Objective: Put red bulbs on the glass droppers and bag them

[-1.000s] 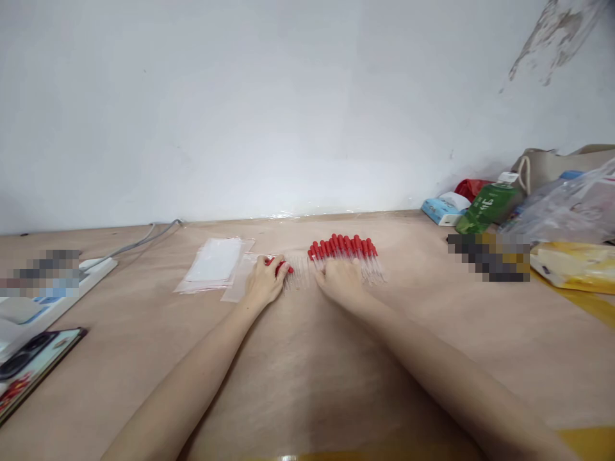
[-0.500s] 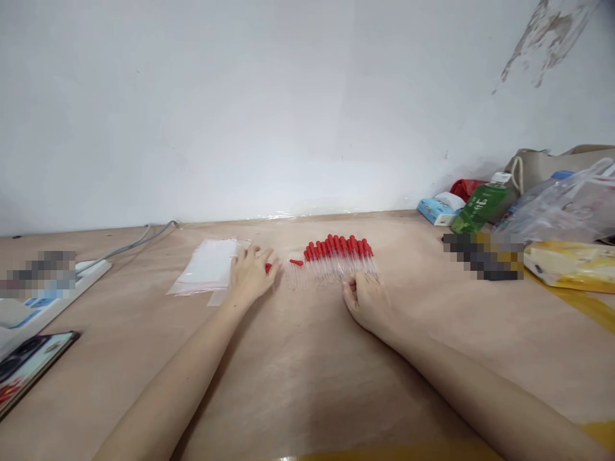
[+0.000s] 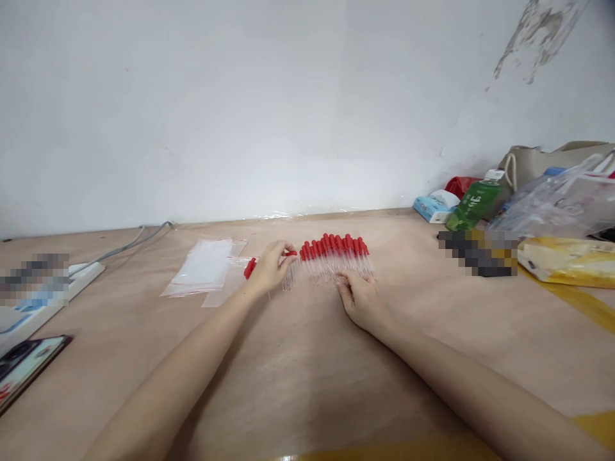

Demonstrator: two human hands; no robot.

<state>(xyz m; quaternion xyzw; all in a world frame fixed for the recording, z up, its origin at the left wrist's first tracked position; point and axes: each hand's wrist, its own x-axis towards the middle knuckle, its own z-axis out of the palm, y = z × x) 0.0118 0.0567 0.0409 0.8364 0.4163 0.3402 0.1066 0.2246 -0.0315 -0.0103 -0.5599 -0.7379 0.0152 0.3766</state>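
A row of glass droppers with red rubber bulbs (image 3: pixel 336 246) lies on the table, bulbs toward the wall and clear tubes toward me. My left hand (image 3: pixel 270 266) is closed at the row's left end, thumb and fingers pinching the red bulb of a dropper (image 3: pixel 291 253). Left of that hand, more red bulbs (image 3: pixel 249 268) lie beside a clear bag. My right hand (image 3: pixel 362 296) is curled at the tube tips on the near side of the row; whatever its fingertips pinch is too small to make out. Clear tubes (image 3: pixel 291 278) show between the hands.
A stack of clear zip bags (image 3: pixel 199 269) lies to the left. Further left are a power strip (image 3: pixel 62 294) with a cable and a phone (image 3: pixel 31 368). At the right stand a tissue pack (image 3: pixel 434 209), a green bottle (image 3: pixel 475 203), plastic bags (image 3: pixel 552 198) and a yellow packet (image 3: pixel 562 261).
My left hand opened and moved left with red bulbs, then came back right and closed on a single dropper's bulb. My right hand drew back from the row's middle to the tube tips.
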